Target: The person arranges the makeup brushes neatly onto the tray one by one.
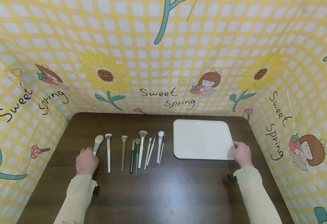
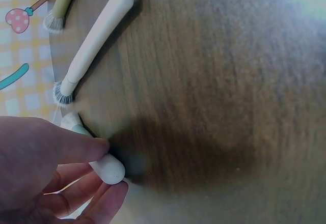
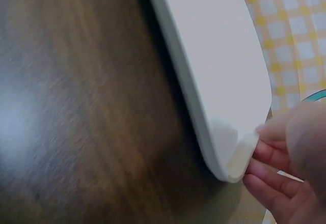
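Observation:
My left hand is at the left end of a row of makeup brushes. Between thumb and fingers it pinches the white handle of a makeup brush with a pale green band and fluffy cream bristles. In the left wrist view, the rounded handle end sticks out past the thumb. My right hand grips a white rectangular tray at its near right corner. The right wrist view shows the thumb on the tray's rim and the other fingers along its outer side, partly hidden.
Right of the held brush lie a white-handled brush, an olive one and several others, including a large white one, bristles toward the back. The dark wooden table is enclosed by yellow checked cloth behind and at both sides.

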A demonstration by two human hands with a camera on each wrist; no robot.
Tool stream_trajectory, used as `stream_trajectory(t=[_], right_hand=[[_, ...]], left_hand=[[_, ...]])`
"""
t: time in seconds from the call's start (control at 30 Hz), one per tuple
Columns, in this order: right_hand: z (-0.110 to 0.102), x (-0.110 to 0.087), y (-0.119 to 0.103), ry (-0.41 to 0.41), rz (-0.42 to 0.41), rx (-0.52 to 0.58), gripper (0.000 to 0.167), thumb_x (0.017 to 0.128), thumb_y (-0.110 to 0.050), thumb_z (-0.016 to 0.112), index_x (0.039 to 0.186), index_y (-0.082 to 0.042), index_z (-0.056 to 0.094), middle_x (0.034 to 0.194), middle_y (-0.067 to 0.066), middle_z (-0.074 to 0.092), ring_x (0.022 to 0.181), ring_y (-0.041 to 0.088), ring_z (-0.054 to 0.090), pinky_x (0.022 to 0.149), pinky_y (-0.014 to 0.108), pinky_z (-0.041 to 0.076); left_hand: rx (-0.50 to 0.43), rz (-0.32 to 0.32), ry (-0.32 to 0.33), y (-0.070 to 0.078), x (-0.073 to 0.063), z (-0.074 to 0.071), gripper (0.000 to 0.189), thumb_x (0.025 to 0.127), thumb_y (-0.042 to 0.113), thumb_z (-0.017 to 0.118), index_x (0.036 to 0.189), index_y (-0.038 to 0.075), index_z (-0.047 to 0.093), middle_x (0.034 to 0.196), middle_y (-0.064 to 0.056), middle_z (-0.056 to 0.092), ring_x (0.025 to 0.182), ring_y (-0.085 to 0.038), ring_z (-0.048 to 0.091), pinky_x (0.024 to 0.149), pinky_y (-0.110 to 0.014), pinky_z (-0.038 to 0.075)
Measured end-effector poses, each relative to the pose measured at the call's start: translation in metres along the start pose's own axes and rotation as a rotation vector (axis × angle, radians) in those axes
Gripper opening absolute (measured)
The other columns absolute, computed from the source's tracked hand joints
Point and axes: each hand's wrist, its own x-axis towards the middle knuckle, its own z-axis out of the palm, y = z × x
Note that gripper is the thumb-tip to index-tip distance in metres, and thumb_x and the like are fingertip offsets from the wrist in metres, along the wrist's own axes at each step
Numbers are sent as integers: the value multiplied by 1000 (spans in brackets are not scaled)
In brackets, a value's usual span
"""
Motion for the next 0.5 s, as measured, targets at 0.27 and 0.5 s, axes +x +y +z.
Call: stream_trajectory(t=[0.27,0.5], right_hand=[[6,-15,6,-84,-85,17,83,100,-46,61,148,16,35,150,37,36,139,53,33,112,61,27],[16,-25,6,-175,-107,19,131,79,-72,73,157,12,9,163,32,8,149,49,10,116,61,17]], left_hand=[[5,-2,-7,-2,2,3,20,83,-2,57,97,-16,55,85,-32,51,72,-56,55,64,-64,46],[-2,-16,-25,-3,2,3,24,85,-1,58,102,-17,55,89,-33,51,75,-56,55,66,-63,46]])
